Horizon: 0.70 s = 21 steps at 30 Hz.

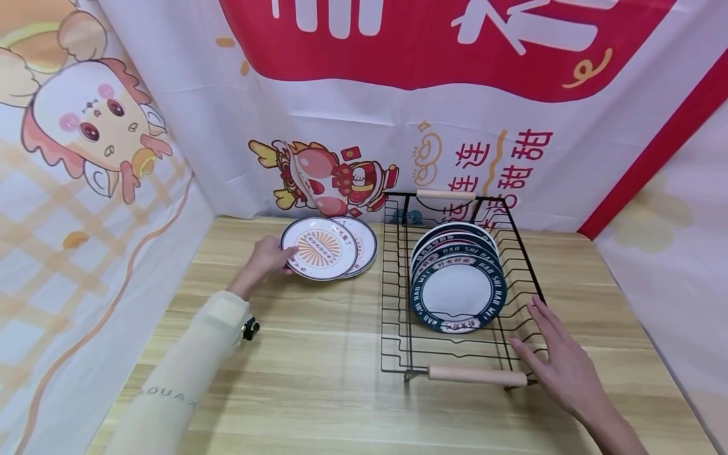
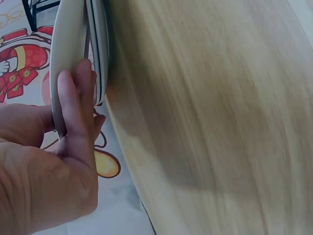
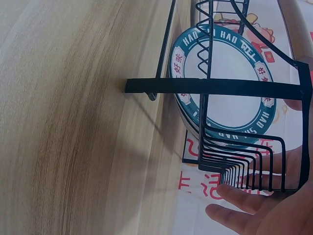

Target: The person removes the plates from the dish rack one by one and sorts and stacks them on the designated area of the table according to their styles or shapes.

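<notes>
My left hand pinches the left rim of a white plate with an orange sunburst print, thumb on top and fingers underneath. In the left wrist view the held plate is tilted a little away from the stacked plates below it. Part of a lower white plate shows to its right. My right hand rests at the right side of a black wire dish rack, its fingers extended along the wires. Several plates with dark green rims lean one behind another inside the rack.
The rack has light wooden handles, one at the front and one at the back. Everything stands on a wood-grain table. A printed cloth hangs behind it, with more cloth along both sides.
</notes>
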Each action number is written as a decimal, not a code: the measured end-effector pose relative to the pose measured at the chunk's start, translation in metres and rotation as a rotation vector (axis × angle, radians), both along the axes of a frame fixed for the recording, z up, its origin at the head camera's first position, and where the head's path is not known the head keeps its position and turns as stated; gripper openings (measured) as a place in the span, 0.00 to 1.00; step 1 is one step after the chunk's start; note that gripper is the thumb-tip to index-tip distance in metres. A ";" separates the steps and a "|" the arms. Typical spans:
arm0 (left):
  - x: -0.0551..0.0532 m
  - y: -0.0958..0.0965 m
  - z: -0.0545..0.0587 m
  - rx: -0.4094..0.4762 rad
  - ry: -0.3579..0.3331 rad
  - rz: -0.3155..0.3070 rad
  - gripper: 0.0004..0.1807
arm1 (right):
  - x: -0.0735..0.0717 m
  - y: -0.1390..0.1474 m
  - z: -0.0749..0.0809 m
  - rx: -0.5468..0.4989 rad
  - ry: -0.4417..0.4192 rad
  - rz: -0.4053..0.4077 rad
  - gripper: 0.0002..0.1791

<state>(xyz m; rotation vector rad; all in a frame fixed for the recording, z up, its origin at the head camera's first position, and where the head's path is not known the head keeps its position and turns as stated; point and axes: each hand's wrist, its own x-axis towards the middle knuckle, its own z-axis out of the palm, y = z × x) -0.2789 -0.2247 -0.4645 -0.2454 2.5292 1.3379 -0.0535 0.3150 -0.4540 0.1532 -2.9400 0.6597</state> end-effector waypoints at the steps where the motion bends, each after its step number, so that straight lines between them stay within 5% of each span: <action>1: -0.001 0.001 -0.001 -0.020 0.005 -0.006 0.14 | 0.000 0.000 0.000 0.000 -0.002 -0.001 0.44; 9: -0.005 0.010 -0.009 -0.223 0.064 -0.078 0.18 | 0.000 -0.001 0.000 0.000 -0.005 -0.005 0.45; 16: -0.005 0.018 -0.011 -0.216 0.021 -0.093 0.19 | 0.000 -0.001 -0.001 -0.002 0.009 -0.004 0.44; 21: -0.006 0.025 -0.010 -0.294 0.003 -0.102 0.22 | 0.000 -0.001 -0.001 0.000 0.003 -0.007 0.44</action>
